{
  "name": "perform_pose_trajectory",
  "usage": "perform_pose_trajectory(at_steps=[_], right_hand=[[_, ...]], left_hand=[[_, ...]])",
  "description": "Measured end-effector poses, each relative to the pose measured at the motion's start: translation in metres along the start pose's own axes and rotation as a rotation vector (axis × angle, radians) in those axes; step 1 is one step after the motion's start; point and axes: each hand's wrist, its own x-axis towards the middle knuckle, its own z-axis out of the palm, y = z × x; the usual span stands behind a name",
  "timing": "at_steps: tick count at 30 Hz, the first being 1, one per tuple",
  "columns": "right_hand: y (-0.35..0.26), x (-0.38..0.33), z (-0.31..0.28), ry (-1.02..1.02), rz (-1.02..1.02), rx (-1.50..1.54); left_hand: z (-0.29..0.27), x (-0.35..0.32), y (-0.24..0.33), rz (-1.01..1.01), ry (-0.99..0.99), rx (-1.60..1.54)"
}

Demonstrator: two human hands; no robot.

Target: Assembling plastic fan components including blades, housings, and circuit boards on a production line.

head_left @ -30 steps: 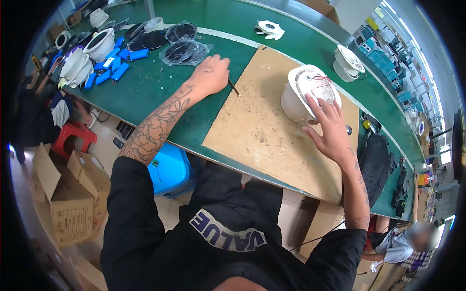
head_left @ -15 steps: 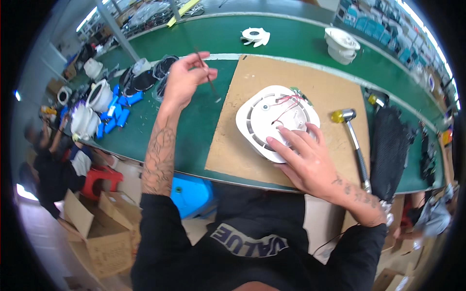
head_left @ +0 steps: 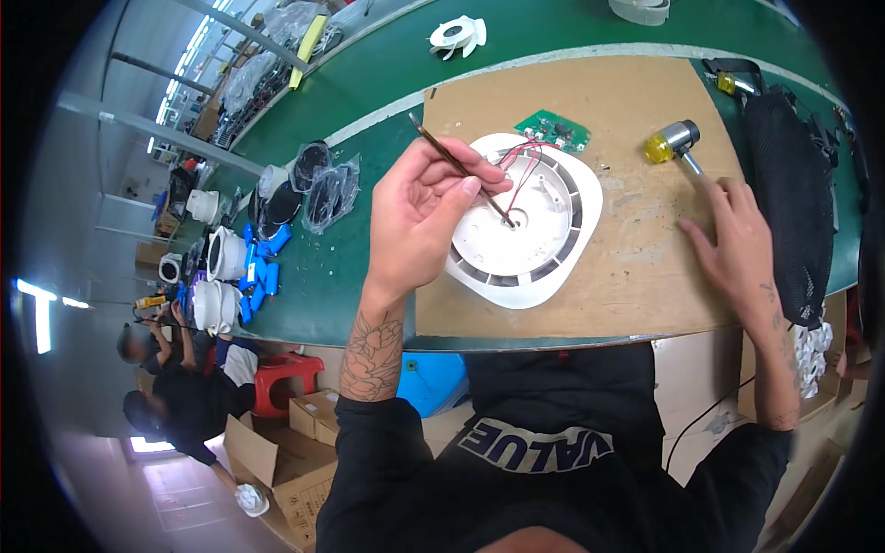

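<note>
My left hand (head_left: 424, 207) is closed around a thin dark metal rod (head_left: 441, 149), held at a slant. The rod's lower tip meets the middle of a round white plastic fan housing (head_left: 544, 244) with a square-rounded rim. Red wires run from the housing to a green circuit board (head_left: 553, 130) at its far edge. To the right, my right hand (head_left: 737, 244) lies over the handle of a mallet (head_left: 678, 143) with a yellow face and a metal shaft. Its thumb is spread away from the fingers; the hand hides most of the handle.
A brown cardboard sheet (head_left: 636, 276) covers the green bench under the housing. Beyond it lies a white fan blade (head_left: 457, 37). A black mesh bag (head_left: 788, 203) flanks the mallet; blue packs (head_left: 261, 276) and white housings (head_left: 224, 253) crowd the left, near other people.
My left hand has brought the rod over to the housing's centre. My right hand has left the housing and moved right to the mallet's handle. The view has shifted too.
</note>
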Motion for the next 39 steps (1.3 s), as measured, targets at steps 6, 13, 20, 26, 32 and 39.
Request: perform_pose_trajectory(at_steps=[6,13,20,26,32,39], right_hand=[[0.023,-0.017,-0.003,-0.211,0.269,-0.065],[0.019,-0.016,-0.013,-0.299,0.326,-0.093],[0.026,-0.013,-0.013,-0.258,0.419,0.083],[-0.019,0.010,-0.059,-0.248,0.334,0.400],[-0.078,0.033,-0.087,0.110,-0.310,0.346],[-0.091,0.073,-0.116,0.024,-0.393,0.223]], left_hand=[[0.003,0.004,-0.001,-0.006,-0.004,0.028],[0.007,0.006,-0.001,-0.038,-0.009,0.066],[0.012,-0.002,-0.002,-0.016,-0.099,0.242],[0.015,-0.005,-0.003,-0.057,-0.084,0.149],[0.015,-0.009,-0.010,0.017,-0.076,0.214],[0.013,-0.009,-0.007,0.081,-0.102,0.254]])
